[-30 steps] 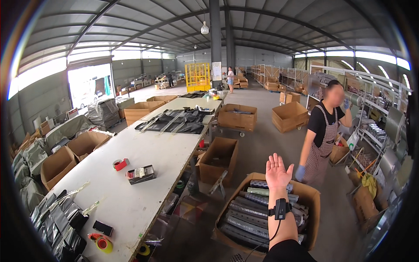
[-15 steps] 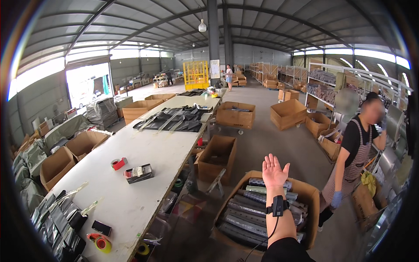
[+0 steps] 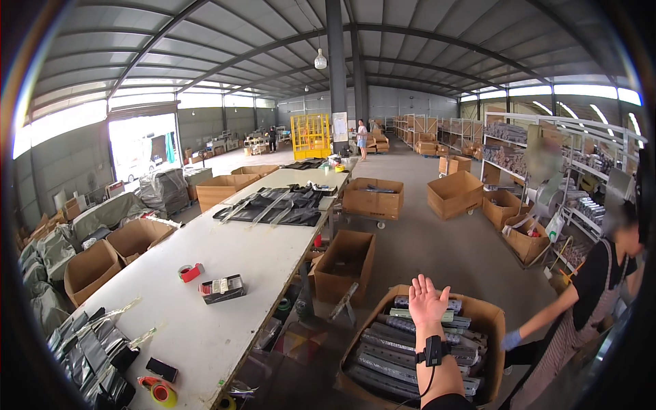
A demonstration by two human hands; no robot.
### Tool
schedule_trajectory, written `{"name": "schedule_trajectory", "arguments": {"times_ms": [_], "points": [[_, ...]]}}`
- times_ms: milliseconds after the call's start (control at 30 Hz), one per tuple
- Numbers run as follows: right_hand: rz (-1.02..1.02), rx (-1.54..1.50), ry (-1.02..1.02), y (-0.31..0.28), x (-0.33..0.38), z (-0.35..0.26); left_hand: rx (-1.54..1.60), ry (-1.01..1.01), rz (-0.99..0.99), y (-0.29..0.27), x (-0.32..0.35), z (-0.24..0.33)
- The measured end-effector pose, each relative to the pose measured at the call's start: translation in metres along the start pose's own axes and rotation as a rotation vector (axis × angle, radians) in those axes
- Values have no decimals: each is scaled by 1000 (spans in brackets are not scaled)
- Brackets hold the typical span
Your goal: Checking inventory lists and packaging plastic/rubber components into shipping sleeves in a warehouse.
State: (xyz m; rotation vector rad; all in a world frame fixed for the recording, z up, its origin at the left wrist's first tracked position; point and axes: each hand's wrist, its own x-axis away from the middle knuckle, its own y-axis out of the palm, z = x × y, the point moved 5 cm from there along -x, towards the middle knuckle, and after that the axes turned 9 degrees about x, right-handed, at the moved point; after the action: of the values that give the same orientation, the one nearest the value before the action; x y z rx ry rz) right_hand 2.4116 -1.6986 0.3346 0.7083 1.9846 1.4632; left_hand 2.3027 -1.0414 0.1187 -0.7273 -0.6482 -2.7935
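The right hand [image 3: 428,298] is held outstretched, palm up, gripping nothing; the left hand's state cannot be told. Nearby, dark rolls [image 3: 386,345] are packed in a carton [image 3: 490,321] beside the bench [image 3: 246,256], long axes slanting down rightward.

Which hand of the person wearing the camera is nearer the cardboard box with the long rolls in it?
Right, as far as shows: the right hand, open and palm up, appears raised over the cardboard box. The left hand is out of view.
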Motion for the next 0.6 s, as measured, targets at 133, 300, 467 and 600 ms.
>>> {"name": "schedule_trajectory", "arguments": {"times_ms": [133,300,467,600], "points": [[5,-4,-7,-1,3,-3,2,6,-34,6,-3,0],[-8,-26,-24,2,-3,-9,-626,453,-321,-12,-23,-5],[12,1,-32,-2,-2,-11,12,19,-37,8,-4,6],[54,23,-13,-17,8,-6,16,-3,-5,9,0,4]]}}
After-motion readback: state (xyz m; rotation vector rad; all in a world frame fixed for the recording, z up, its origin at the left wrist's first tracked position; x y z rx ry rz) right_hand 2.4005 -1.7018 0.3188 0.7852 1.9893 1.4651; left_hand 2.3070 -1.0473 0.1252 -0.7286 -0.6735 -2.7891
